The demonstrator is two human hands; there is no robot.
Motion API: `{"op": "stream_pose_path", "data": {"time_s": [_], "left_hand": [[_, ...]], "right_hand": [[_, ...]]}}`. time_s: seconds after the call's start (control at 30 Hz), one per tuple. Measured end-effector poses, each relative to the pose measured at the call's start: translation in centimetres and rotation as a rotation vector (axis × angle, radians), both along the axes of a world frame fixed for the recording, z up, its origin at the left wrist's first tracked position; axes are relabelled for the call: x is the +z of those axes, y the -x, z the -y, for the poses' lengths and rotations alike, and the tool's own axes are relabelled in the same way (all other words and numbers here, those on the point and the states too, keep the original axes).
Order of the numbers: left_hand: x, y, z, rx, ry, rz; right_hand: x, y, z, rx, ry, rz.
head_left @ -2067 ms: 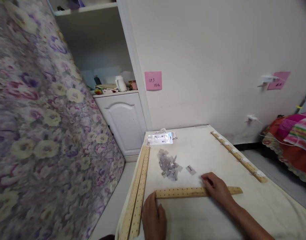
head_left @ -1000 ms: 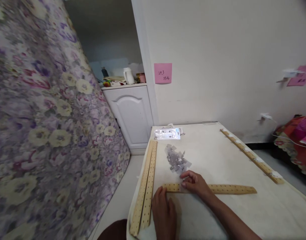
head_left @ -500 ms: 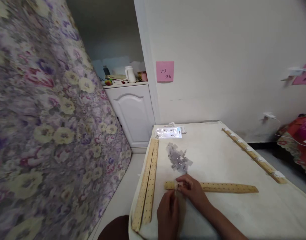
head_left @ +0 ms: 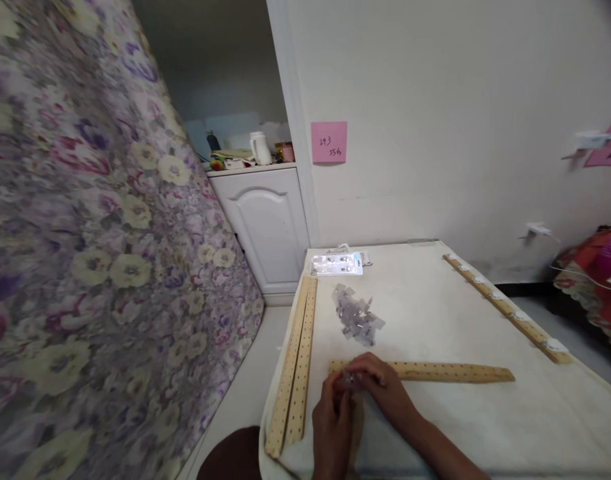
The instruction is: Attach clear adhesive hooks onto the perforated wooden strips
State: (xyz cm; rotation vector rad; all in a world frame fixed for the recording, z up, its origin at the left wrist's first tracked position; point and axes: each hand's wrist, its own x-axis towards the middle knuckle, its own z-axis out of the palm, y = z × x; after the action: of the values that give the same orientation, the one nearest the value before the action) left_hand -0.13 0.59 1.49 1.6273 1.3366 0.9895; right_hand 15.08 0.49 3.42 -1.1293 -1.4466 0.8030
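Note:
A perforated wooden strip [head_left: 445, 371] lies across the near part of the white table [head_left: 435, 313]. Over its left end my left hand [head_left: 331, 427] and my right hand [head_left: 378, 390] meet, fingertips pinched together on a small clear adhesive hook piece [head_left: 349, 380]. Just beyond them lies a pile of several clear hook pieces [head_left: 358, 319].
Two more perforated strips [head_left: 294, 373] lie side by side along the table's left edge. Another strip with white pieces on it [head_left: 505, 308] runs along the right edge. A blister pack [head_left: 336, 264] lies at the far edge. A flowered mattress [head_left: 85, 233] stands at left; a white cabinet [head_left: 265, 227] is behind.
My right hand slid left along the strip, took a clear piece near the pile and brought it to the strip's left end. My left hand rose to join it.

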Motion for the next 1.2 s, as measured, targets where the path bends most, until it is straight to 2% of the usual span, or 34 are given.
{"op": "stream_pose_path", "data": {"time_s": [0.13, 0.3, 0.47, 0.7, 0.83, 1.03, 1.2], "left_hand": [[-0.2, 0.0, 0.0, -0.006, -0.015, 0.007], [-0.5, -0.1, -0.2, 0.008, -0.046, 0.034], [-0.7, -0.1, -0.3, -0.002, -0.060, 0.094], [-0.6, -0.1, -0.2, 0.022, -0.039, 0.044], [-0.5, -0.2, -0.1, 0.065, -0.075, 0.031], [-1.4, -0.1, -0.3, 0.239, -0.253, -0.045], [-1.5, -0.3, -0.5, 0.256, -0.320, -0.085]], "right_hand": [[-0.2, 0.1, -0.2, -0.084, 0.108, -0.022], [0.2, 0.4, -0.2, -0.097, 0.221, -0.026], [0.3, 0.6, -0.2, -0.121, 0.251, 0.040], [0.0, -0.3, -0.8, -0.108, 0.180, 0.118], [-0.1, -0.9, -2.1, -0.074, 0.215, 0.174], [-0.6, -0.9, -5.4, -0.024, 0.220, 0.244], [-1.0, -0.2, -7.4, -0.024, 0.222, 0.368]]}}
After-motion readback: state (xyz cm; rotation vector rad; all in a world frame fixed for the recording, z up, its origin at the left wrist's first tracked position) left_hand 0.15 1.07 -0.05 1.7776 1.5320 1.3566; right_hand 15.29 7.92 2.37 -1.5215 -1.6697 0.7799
